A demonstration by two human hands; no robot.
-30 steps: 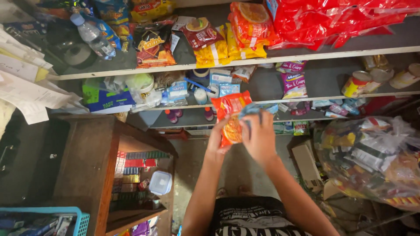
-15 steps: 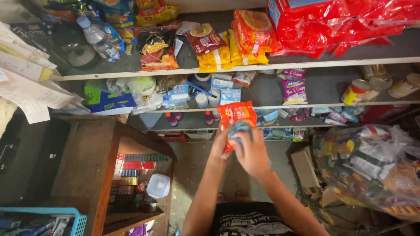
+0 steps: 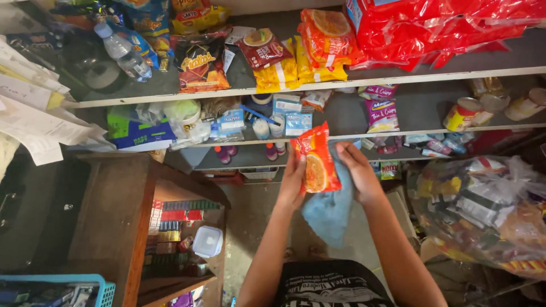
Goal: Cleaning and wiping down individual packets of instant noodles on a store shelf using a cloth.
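My left hand [image 3: 294,182] holds an orange noodle packet [image 3: 315,159] upright in front of the lower shelves. My right hand [image 3: 355,170] grips a blue cloth [image 3: 330,213] that hangs down behind and below the packet, its fingers against the packet's right side. Both forearms reach up from the bottom of the view, above my dark printed shirt [image 3: 333,287].
Grey shelves [image 3: 398,77] ahead carry snack bags, more orange noodle packets [image 3: 327,37], red plastic packs [image 3: 443,25], a water bottle [image 3: 122,51], small cups and cans. A wooden cabinet [image 3: 116,216] stands left, a bulging clear bag of goods [image 3: 483,210] right, a blue basket [image 3: 54,290] lower left.
The packet has come lower and turned more upright. The blue cloth has dropped open and hangs below my right hand, where before it was bunched against the packet.
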